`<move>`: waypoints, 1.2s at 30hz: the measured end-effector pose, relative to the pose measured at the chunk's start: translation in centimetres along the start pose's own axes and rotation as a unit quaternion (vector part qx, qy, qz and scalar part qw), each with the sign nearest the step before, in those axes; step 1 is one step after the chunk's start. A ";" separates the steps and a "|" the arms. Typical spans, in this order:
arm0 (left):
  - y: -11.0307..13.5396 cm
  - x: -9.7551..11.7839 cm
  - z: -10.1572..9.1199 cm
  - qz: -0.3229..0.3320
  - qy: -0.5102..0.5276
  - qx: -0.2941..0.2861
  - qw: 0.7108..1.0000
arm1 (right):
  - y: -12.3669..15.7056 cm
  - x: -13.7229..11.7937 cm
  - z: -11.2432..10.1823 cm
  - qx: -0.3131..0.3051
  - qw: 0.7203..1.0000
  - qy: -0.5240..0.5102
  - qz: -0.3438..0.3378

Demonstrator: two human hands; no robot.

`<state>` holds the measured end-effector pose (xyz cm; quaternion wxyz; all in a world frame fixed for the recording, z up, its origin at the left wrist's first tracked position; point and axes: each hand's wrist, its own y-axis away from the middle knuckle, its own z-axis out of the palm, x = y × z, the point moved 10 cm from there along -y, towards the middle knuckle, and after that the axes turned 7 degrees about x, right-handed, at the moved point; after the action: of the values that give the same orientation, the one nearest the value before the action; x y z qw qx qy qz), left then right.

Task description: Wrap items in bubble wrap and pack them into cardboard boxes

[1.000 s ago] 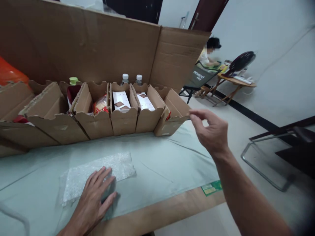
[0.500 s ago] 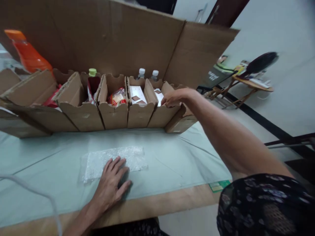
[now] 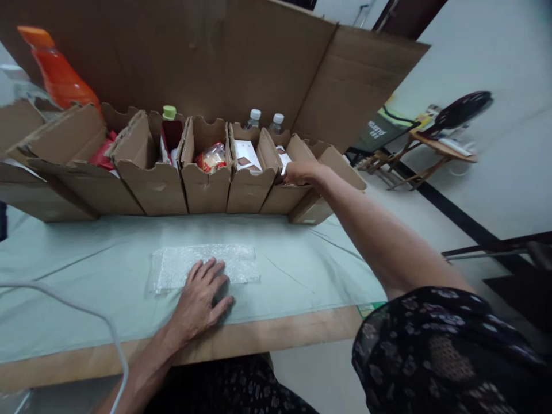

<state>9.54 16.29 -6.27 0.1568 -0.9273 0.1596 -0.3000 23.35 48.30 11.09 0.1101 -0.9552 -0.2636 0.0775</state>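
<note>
My left hand [image 3: 200, 299] lies flat with fingers spread on a sheet of bubble wrap [image 3: 204, 264] spread on the pale green table cover [image 3: 86, 270]. My right hand [image 3: 302, 171] reaches into a cardboard bin [image 3: 282, 192] near the right end of a row of bins, its fingers curled down onto a white packet [image 3: 283, 159] inside. Whether the fingers have hold of it is hidden by the bin wall.
The row of cardboard bins holds a white box [image 3: 246, 156], a snack pack [image 3: 212, 158], a green-capped bottle [image 3: 169, 118] and red packets [image 3: 102, 156]. An orange bottle [image 3: 56, 72] stands far left. A cardboard wall [image 3: 215, 57] backs them. A white cable [image 3: 64, 299] crosses near left.
My right hand has moved from mid-air at the right into the bin and settled lower inside it. The left hand has stayed on the bubble wrap. The view has shifted.
</note>
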 end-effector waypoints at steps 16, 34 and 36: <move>0.2 1.8 -5.4 -0.181 0.373 0.170 0.894 | 20.5 -8.2 -9.7 0.128 0.907 -0.397 0.061; 3.6 -2.2 -7.9 -0.393 0.561 0.118 0.719 | 24.2 -14.5 0.6 -0.018 0.870 -0.489 -0.051; 4.1 -2.8 -7.7 -0.384 0.496 0.101 0.772 | 24.2 -15.1 0.6 -0.054 0.838 -0.539 -0.065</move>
<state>1.90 12.20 -3.35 0.0204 -0.6126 -0.1852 -0.7681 22.22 20.28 5.73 -0.0960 -0.7473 -0.3460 0.5591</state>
